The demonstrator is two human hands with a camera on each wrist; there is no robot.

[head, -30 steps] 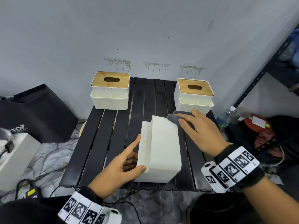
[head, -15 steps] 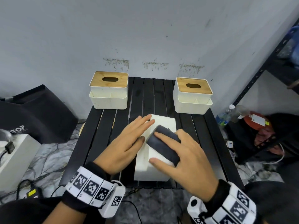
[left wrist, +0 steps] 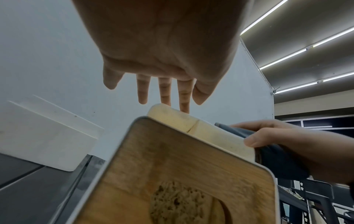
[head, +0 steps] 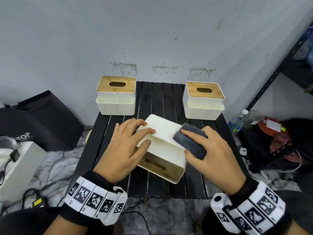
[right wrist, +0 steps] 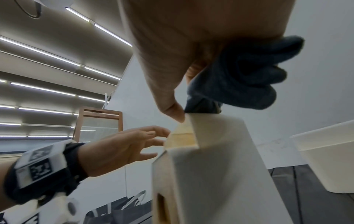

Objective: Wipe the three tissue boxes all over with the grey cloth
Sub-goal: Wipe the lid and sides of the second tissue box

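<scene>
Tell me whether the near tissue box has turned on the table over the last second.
Yes. The near tissue box lay square to the black table's slats; now it sits askew across them, its wooden lid facing the person, far end swung left.

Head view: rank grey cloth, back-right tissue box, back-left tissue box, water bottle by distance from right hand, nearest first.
From the right hand:
1. grey cloth, gripped in that hand, on the tipped tissue box.
2. back-right tissue box, just beyond the hand.
3. water bottle, on the floor to the right; close to 2, hard to call.
4. back-left tissue box, far corner.
</scene>
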